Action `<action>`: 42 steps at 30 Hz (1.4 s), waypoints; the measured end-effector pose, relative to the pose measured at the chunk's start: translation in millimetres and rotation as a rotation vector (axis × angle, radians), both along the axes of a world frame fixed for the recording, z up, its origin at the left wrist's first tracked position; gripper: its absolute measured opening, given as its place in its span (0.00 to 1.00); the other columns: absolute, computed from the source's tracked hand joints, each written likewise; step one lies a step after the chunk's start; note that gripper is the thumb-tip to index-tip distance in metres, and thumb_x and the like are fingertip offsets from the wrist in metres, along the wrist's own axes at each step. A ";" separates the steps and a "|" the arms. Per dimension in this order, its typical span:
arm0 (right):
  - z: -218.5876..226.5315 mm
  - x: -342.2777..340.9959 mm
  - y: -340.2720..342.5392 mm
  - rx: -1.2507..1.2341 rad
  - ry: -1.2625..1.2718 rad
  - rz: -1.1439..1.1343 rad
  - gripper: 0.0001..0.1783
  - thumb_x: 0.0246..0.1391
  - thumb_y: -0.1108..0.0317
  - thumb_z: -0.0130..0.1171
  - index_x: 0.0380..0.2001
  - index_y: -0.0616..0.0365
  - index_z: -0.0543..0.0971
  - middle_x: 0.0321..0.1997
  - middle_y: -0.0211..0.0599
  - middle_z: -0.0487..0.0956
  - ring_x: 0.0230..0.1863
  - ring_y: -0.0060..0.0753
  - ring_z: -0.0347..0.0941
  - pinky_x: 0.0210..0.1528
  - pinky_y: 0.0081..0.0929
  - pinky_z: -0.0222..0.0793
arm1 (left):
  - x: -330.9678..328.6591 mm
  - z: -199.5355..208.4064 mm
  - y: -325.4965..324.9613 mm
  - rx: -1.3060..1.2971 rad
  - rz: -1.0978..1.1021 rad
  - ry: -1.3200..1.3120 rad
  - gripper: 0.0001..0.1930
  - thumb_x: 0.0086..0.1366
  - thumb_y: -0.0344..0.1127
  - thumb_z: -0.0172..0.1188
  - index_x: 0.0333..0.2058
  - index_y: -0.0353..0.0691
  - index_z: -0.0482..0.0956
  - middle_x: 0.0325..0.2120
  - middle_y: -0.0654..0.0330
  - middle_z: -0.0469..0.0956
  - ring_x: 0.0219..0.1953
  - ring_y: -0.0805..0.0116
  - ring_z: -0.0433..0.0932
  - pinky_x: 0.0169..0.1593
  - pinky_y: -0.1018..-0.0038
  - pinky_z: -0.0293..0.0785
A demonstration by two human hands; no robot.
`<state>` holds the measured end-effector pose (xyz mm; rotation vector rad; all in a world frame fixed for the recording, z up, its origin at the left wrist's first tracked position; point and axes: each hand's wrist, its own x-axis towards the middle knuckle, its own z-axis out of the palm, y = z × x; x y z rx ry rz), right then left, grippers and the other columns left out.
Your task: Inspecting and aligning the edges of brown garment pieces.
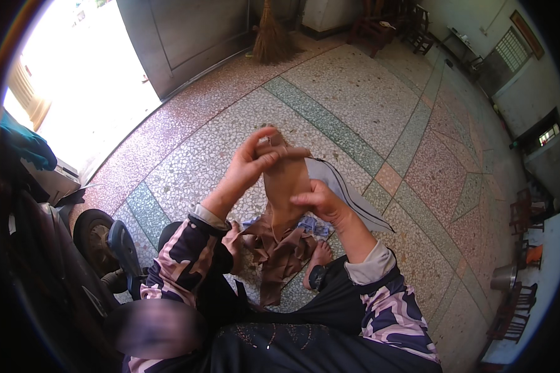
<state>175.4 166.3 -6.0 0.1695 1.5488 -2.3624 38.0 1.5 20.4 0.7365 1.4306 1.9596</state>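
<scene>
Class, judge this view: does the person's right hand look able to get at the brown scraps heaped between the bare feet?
Probably yes: the brown scraps lie below the right hand, with their near side uncovered. The hand would likely need to release the tan fabric first.

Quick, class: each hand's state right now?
Left hand: closed, holding the upper end of the brown cloth.
Right hand: closed, holding the cloth's right edge.

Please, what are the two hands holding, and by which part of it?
A brown fabric piece: the left hand grips its upper end, the right hand its right edge.
</scene>
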 end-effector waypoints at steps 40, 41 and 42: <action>17.0 -4.3 -14.2 -0.020 0.221 -0.508 0.15 0.50 0.78 0.53 0.43 0.57 0.69 0.38 0.30 0.73 0.39 0.21 0.70 0.43 0.18 0.67 | 5.4 -8.9 -4.2 -0.016 -0.198 -0.038 0.30 0.59 0.30 0.57 0.59 0.36 0.55 0.43 0.56 0.70 0.48 0.70 0.68 0.52 0.74 0.65; 15.4 -4.8 -14.8 -0.022 0.223 -0.507 0.15 0.50 0.78 0.53 0.43 0.57 0.69 0.38 0.30 0.73 0.39 0.21 0.70 0.43 0.18 0.67 | 6.3 -9.2 -4.4 -0.004 -0.217 -0.158 0.30 0.59 0.30 0.57 0.59 0.36 0.55 0.44 0.56 0.70 0.49 0.70 0.68 0.52 0.74 0.65; 13.7 -5.4 -15.6 -0.005 0.252 -0.504 0.15 0.50 0.78 0.53 0.43 0.57 0.69 0.39 0.30 0.73 0.39 0.21 0.70 0.43 0.18 0.66 | 6.8 -9.0 -5.1 -0.005 -0.216 -0.156 0.30 0.59 0.30 0.57 0.59 0.36 0.55 0.44 0.56 0.70 0.49 0.70 0.68 0.52 0.74 0.65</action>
